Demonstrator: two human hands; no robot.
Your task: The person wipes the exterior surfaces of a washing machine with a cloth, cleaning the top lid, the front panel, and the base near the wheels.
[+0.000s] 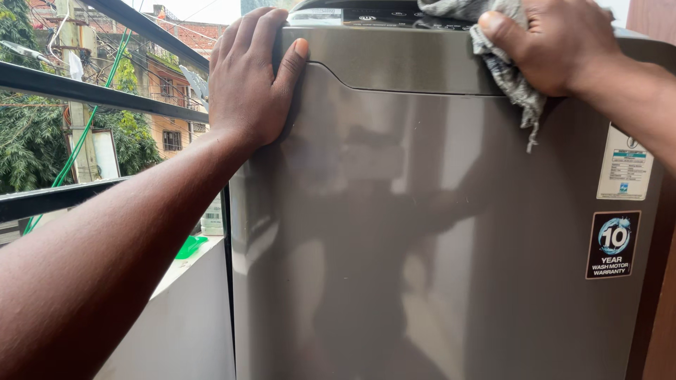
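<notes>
A tall grey metallic washing machine [422, 232] fills most of the view, its shiny front facing me. My left hand [250, 77] rests flat on its upper left corner, fingers spread over the edge. My right hand [556, 42] presses a grey rag [510, 70] against the top right rim of the machine, and the rag's frayed end hangs down over the front panel. The control panel [380, 15] shows along the top edge.
Two stickers sit on the machine's right side, a white label [625, 165] and a black one [612, 244]. A dark balcony railing [84, 91] and a low white wall [183, 309] stand at left, with a green object [189, 246] on the ledge. Trees and buildings lie beyond.
</notes>
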